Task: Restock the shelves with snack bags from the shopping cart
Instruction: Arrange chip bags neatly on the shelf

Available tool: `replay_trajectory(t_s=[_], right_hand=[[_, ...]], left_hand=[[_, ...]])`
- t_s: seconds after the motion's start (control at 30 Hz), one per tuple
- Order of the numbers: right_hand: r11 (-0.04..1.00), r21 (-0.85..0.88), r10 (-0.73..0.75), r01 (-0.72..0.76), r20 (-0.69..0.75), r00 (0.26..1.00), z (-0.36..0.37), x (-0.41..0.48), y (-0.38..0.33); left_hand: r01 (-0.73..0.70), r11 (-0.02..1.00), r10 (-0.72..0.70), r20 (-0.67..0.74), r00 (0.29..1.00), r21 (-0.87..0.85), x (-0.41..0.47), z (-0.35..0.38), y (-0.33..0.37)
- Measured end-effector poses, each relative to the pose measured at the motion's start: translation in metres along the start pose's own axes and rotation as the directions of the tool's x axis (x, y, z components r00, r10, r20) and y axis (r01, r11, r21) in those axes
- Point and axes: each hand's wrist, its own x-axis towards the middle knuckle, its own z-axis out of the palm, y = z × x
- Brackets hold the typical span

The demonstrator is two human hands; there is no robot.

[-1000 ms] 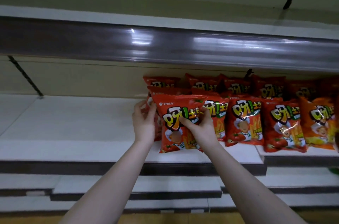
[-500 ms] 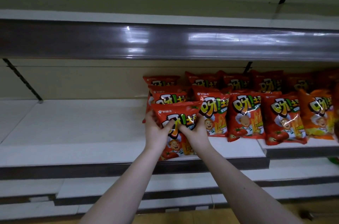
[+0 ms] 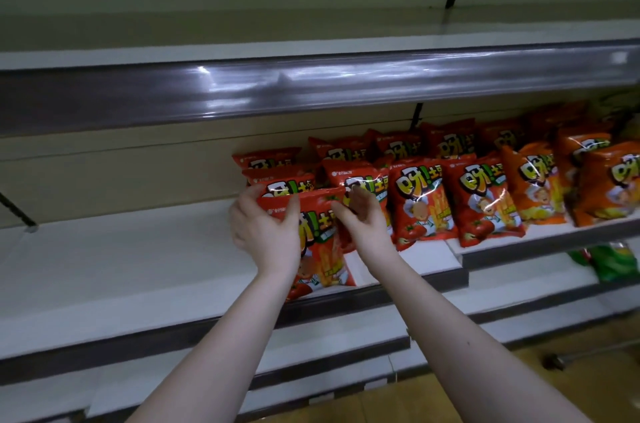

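Note:
A red snack bag (image 3: 323,249) stands on the white shelf (image 3: 138,267), at the front of the left end of a row of matching red snack bags (image 3: 420,201). My left hand (image 3: 266,235) grips its top left corner, thumb across the front. My right hand (image 3: 363,225) pinches the top right corner, thumb in front and fingers behind. The bag's bottom rests near the shelf's front edge, and it leans back against the bags behind. The shopping cart is out of view.
Orange bags (image 3: 533,187) fill the shelf further right. The upper shelf's dark front rail (image 3: 311,87) hangs just above. Green packs (image 3: 616,263) lie on a lower shelf at right. Left of the bags the shelf is bare white board.
The bag came down from in front of the row to the shelf's front edge. My left hand moved from the bag's side to its top, close to the right hand.

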Motion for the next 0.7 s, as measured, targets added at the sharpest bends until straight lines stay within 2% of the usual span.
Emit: replay_trajectory(t_s=[0.07,0.13,0.23,0.33,0.43,0.6,0.63,0.7], right_hand=[[0.999,0.026,-0.029,0.03,-0.033,0.999,-0.016,-0.002,-0.011],[0.996,0.053,-0.066,0.07,-0.074,0.995,-0.038,-0.006,-0.022],[0.988,0.078,-0.121,0.134,-0.153,0.981,-0.082,-0.016,-0.033],[0.982,0.085,-0.14,0.168,-0.264,0.954,-0.138,-0.035,-0.037],[0.973,0.115,-0.138,0.198,-0.395,0.908,-0.205,-0.059,-0.038],[0.97,0.081,-0.152,0.23,-0.534,0.832,-0.323,-0.113,-0.032],[0.973,0.054,-0.154,0.226,-0.582,0.799,-0.364,-0.137,-0.028],[0.975,0.04,-0.152,0.218,-0.596,0.788,-0.383,-0.144,-0.025]], left_hand=[[-0.08,0.995,0.082,0.037,0.996,-0.053,-0.01,0.011,0.018],[-0.127,0.975,0.146,0.096,0.985,-0.183,-0.024,0.026,0.037],[-0.066,0.929,0.182,0.296,0.938,-0.364,-0.055,0.055,0.068],[0.026,0.888,0.22,0.474,0.853,-0.459,-0.097,0.085,0.1],[0.081,0.858,0.274,0.586,0.762,-0.507,-0.152,0.114,0.133],[0.151,0.836,0.343,0.717,0.607,-0.528,-0.257,0.153,0.189],[0.178,0.832,0.358,0.754,0.551,-0.525,-0.298,0.164,0.208],[0.209,0.821,0.362,0.766,0.531,-0.532,-0.315,0.171,0.216]])
